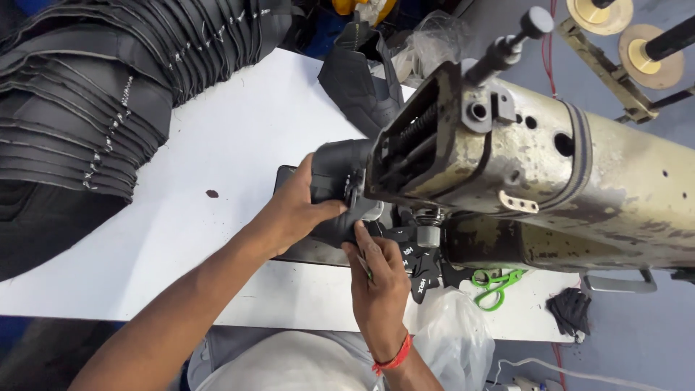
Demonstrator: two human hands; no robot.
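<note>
So the left hand (pixel 300 210) was clamped over a black shoe upper (pixel 340 174), fingers wrapped around its rounded side, pressing it up against the head of a worn, cream-coloured sewing machine (pixel 536 174). The piece sat right at the needle end of the machine, on the white worktop (pixel 239 137). The right hand (pixel 376 279) was just beside it, fingers pinched on the lower edge of the same black piece, with a red thread band (pixel 394 357) round the wrist. Couldn't really make out the needle itself, the machine head hid it.

Off to the left was a big stack of black cut pieces (pixel 79 101) with pale stitching on them, leaning onto the worktop. Green-handled scissors (pixel 494 282) lay under the machine arm, with a small black scrap (pixel 570 310) near them at the worktop's edge. A clear plastic bag (pixel 452 337) hung by the person's lap.
</note>
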